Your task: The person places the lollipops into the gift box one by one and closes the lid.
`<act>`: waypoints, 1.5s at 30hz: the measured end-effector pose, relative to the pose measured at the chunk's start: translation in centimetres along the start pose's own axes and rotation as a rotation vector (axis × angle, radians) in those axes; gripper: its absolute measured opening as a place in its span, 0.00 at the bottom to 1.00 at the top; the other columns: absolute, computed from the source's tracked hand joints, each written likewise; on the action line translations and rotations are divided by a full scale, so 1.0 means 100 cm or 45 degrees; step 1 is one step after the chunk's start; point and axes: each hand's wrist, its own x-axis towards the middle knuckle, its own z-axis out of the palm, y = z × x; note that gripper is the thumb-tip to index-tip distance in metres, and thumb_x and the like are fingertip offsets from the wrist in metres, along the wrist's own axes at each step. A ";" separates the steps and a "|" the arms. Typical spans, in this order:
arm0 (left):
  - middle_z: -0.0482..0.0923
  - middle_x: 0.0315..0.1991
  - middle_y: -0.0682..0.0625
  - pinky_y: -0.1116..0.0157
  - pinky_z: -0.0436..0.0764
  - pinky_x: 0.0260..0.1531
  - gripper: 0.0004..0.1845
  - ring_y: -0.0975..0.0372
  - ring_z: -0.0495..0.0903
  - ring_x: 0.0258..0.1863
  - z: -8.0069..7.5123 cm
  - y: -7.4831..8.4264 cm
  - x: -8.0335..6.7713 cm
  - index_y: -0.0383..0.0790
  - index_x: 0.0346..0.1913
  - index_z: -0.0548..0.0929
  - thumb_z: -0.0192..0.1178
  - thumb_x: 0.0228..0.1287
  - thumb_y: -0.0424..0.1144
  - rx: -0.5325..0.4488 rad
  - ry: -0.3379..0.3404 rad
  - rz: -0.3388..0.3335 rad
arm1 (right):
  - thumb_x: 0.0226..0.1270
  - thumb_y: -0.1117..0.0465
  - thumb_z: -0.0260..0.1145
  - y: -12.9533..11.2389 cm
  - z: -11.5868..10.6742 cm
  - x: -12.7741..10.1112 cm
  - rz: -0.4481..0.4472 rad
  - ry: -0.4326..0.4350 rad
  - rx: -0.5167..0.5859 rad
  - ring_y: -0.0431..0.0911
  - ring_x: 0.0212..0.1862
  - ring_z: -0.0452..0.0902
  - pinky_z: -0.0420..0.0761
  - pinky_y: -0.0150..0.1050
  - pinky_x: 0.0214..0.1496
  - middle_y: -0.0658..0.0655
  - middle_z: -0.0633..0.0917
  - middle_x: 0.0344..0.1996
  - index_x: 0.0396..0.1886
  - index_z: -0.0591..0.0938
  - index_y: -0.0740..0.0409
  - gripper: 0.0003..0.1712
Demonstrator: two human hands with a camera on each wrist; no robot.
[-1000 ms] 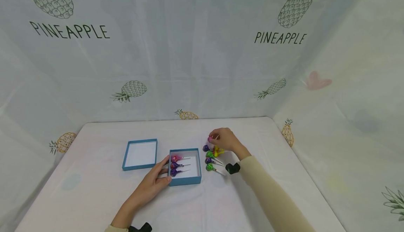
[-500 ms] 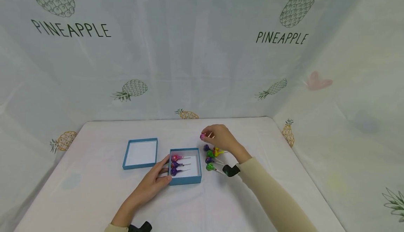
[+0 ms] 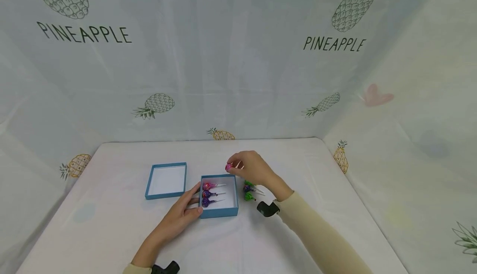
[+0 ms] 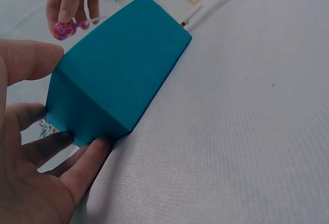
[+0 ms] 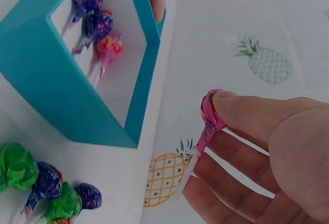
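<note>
My right hand pinches a pink-wrapped lollipop by its candy end, above the back right edge of a blue box. The lollipop's white stick points down past the fingers in the right wrist view. My left hand holds the box at its left side, thumb by the front corner and fingers along the wall. Inside, against the left wall, lie a pink lollipop and two purple lollipops in a column, sticks pointing right.
A blue-rimmed lid lies left of the box, white inside up. Several lollipops, among them a green lollipop and a purple lollipop, lie right of the box, partly hidden by the right arm in the head view. A white cloth covers the table.
My right hand has carried the pink lollipop leftward from the pile to the box's back right edge. The left hand and the box have stayed in place.
</note>
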 end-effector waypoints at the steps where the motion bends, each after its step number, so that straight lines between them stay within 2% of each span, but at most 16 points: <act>1: 0.62 0.81 0.43 0.73 0.76 0.59 0.41 0.46 0.72 0.74 0.000 0.000 0.000 0.60 0.86 0.56 0.63 0.77 0.49 -0.002 -0.002 0.002 | 0.72 0.58 0.75 -0.001 0.001 0.000 -0.003 -0.005 0.007 0.43 0.41 0.84 0.84 0.37 0.43 0.50 0.90 0.38 0.50 0.91 0.55 0.10; 12: 0.62 0.81 0.43 0.67 0.80 0.62 0.40 0.46 0.72 0.75 -0.002 -0.001 -0.001 0.61 0.86 0.56 0.62 0.78 0.49 -0.001 -0.019 0.017 | 0.72 0.57 0.75 -0.015 0.022 0.000 0.001 -0.082 0.035 0.39 0.39 0.82 0.83 0.34 0.42 0.47 0.90 0.38 0.50 0.91 0.52 0.10; 20: 0.61 0.81 0.43 0.73 0.77 0.58 0.40 0.45 0.72 0.75 -0.003 0.000 -0.001 0.62 0.86 0.55 0.62 0.79 0.47 -0.024 -0.032 0.036 | 0.71 0.58 0.76 -0.021 0.036 -0.002 -0.026 -0.101 0.054 0.38 0.38 0.81 0.82 0.33 0.42 0.48 0.90 0.38 0.51 0.91 0.54 0.11; 28: 0.62 0.81 0.43 0.72 0.78 0.59 0.40 0.46 0.71 0.75 -0.003 -0.001 -0.001 0.61 0.86 0.55 0.61 0.79 0.48 -0.023 -0.038 0.024 | 0.72 0.56 0.75 -0.025 0.052 -0.002 -0.037 -0.151 0.065 0.34 0.37 0.82 0.82 0.28 0.42 0.45 0.90 0.38 0.51 0.91 0.53 0.12; 32: 0.62 0.81 0.43 0.73 0.77 0.58 0.40 0.47 0.71 0.75 -0.003 -0.001 -0.002 0.60 0.86 0.55 0.62 0.79 0.48 -0.032 -0.037 0.021 | 0.72 0.57 0.75 -0.025 0.058 -0.001 -0.057 -0.169 0.093 0.35 0.38 0.83 0.82 0.27 0.41 0.46 0.91 0.39 0.51 0.91 0.55 0.12; 42: 0.62 0.81 0.44 0.74 0.77 0.58 0.40 0.47 0.71 0.75 -0.004 0.000 -0.002 0.60 0.86 0.55 0.62 0.79 0.49 -0.030 -0.037 0.018 | 0.72 0.57 0.75 -0.025 0.080 -0.001 -0.097 -0.194 0.075 0.33 0.34 0.79 0.80 0.25 0.39 0.44 0.89 0.35 0.45 0.90 0.52 0.07; 45: 0.61 0.81 0.44 0.71 0.79 0.60 0.40 0.47 0.71 0.75 -0.003 0.000 -0.002 0.60 0.86 0.56 0.62 0.78 0.50 -0.045 -0.038 0.017 | 0.72 0.57 0.75 -0.025 0.084 -0.003 -0.104 -0.195 0.075 0.33 0.33 0.77 0.80 0.24 0.39 0.43 0.88 0.33 0.45 0.90 0.52 0.07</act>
